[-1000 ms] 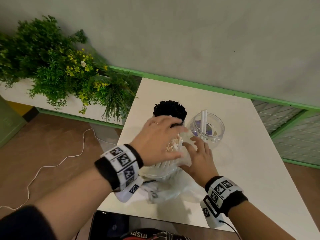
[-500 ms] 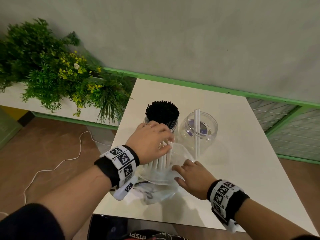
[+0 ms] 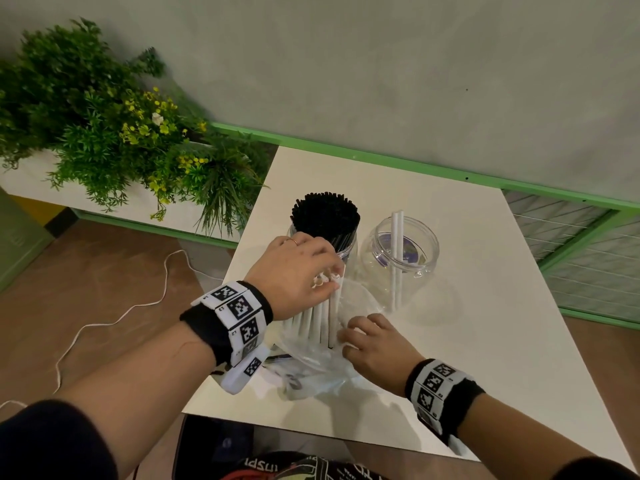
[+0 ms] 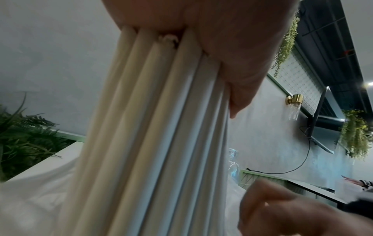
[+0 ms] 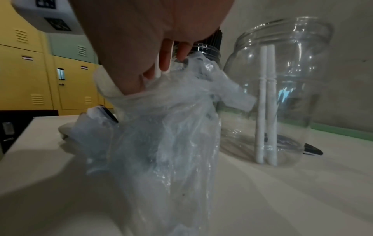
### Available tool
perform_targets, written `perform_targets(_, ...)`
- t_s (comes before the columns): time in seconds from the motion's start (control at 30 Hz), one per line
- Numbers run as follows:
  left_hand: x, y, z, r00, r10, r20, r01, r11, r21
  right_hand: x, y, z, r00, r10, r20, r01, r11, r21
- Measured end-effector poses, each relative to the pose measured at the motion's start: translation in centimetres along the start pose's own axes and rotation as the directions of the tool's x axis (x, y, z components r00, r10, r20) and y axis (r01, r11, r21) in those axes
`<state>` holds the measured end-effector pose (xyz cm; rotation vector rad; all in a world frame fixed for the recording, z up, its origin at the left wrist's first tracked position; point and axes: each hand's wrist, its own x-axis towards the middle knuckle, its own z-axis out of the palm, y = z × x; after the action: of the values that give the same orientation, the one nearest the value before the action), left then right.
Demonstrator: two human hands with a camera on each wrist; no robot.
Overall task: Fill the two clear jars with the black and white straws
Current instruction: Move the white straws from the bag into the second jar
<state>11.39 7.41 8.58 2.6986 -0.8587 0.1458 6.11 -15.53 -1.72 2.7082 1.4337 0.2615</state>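
My left hand (image 3: pixel 327 284) grips the top of a bundle of white straws (image 3: pixel 323 315) that stands upright in a clear plastic bag (image 3: pixel 311 362) on the white table (image 3: pixel 485 323). The left wrist view is filled by this bundle of white straws (image 4: pixel 161 143) under my palm. My right hand (image 3: pixel 349 337) pinches the bag's edge low at the bundle's right side; its fingers (image 5: pixel 165 60) curl over the plastic bag (image 5: pixel 161 127). Behind stands a clear jar (image 3: pixel 348 252) packed with black straws (image 3: pixel 325 216). To its right, the second clear jar (image 3: pixel 401 254) holds two white straws (image 3: pixel 397 244).
A planter of green plants (image 3: pixel 114 133) sits left of the table, and a white cable (image 3: pixel 104 323) lies on the floor. A green rail (image 3: pixel 415 164) runs along the grey wall behind. Yellow lockers (image 5: pixel 30 71) show in the right wrist view.
My right hand has drawn back from beside the right jar to the bag near the bundle's base. More of the white straws now shows above the bag. My left hand keeps its grip.
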Motion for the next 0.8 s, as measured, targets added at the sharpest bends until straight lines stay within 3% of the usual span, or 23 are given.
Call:
perform_targets(0.1,-0.1,0.0,0.0,1.0,-0.003,-0.001,0.003,1.0,-0.01,-0.8,-0.1,-0.3,0.984,0.106,0.146,-0.117,0.991,0.07)
perform_targets(0.23,-0.4,0.1,0.0,1.0,0.003,-0.011,-0.004,1.0,-0.025,0.1,-0.4,-0.8,0.864,0.289,0.413,-0.39,0.903,0.183)
perform_targets(0.37,-0.5,0.1,0.0,1.0,0.004,-0.009,-0.004,1.0,-0.024,2.1,-0.5,-1.0,0.809,0.26,0.528,-0.328,0.944,0.039)
perform_targets(0.47,-0.5,0.2,0.0,1.0,-0.002,-0.01,0.002,1.0,-0.028,1.9,0.4,-0.9,0.692,0.345,0.633,-0.4,0.914,-0.062)
perform_targets(0.53,-0.6,0.3,0.1,1.0,0.003,-0.008,-0.003,0.999,-0.034,1.3,1.2,-0.6,0.658,0.373,0.654,-0.464,0.885,-0.037)
perform_targets(0.6,-0.7,0.5,0.1,1.0,0.009,-0.008,-0.009,0.999,-0.036,0.7,1.8,0.2,0.66,0.372,0.653,-0.515,0.857,0.032)
perform_targets(0.67,-0.6,0.6,0.1,1.0,0.008,0.0,-0.008,0.999,-0.037,0.5,2.1,0.6,0.698,0.359,0.619,-0.527,0.843,0.105)
perform_targets(0.73,-0.4,0.5,0.0,1.0,-0.001,-0.001,0.001,0.999,-0.038,0.2,2.1,0.5,0.783,0.353,0.513,-0.487,0.86,0.15)
perform_targets(0.8,-0.3,0.3,-0.1,1.0,-0.009,-0.005,0.009,0.999,-0.039,-0.6,1.8,0.4,0.9,0.293,0.322,-0.361,0.916,0.175)
